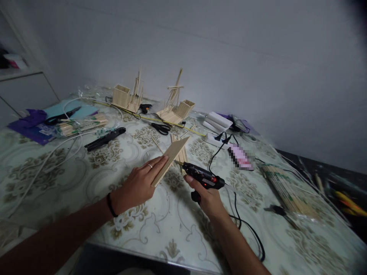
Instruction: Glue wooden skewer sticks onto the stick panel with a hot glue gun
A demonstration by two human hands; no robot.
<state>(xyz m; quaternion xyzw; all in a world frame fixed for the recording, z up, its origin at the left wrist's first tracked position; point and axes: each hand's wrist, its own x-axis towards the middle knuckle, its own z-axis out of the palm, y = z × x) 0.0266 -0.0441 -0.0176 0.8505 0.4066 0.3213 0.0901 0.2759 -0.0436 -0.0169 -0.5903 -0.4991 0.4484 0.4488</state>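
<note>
Left hand (137,187) clamped on wooden panel (174,153), long axis away-rightward | right hand (208,200) gripping glue gun (200,176), nozzle (179,163) leftward

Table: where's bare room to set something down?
Bare: at the front between left forearm and right forearm; also between black cutter and left forearm. Crowded: around the board and glue gun, and the back, with wooden models and power strip.

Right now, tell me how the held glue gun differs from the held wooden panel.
Colour: the glue gun is black, glowing red in spots, while the wooden panel is plain and pale.
Shape: the glue gun has a thick body narrowing toward its tip; the wooden panel is thin and flat.
Grip: the right hand holds the glue gun; the left hand holds the wooden panel.
Shared: each is held in one hand.
</note>
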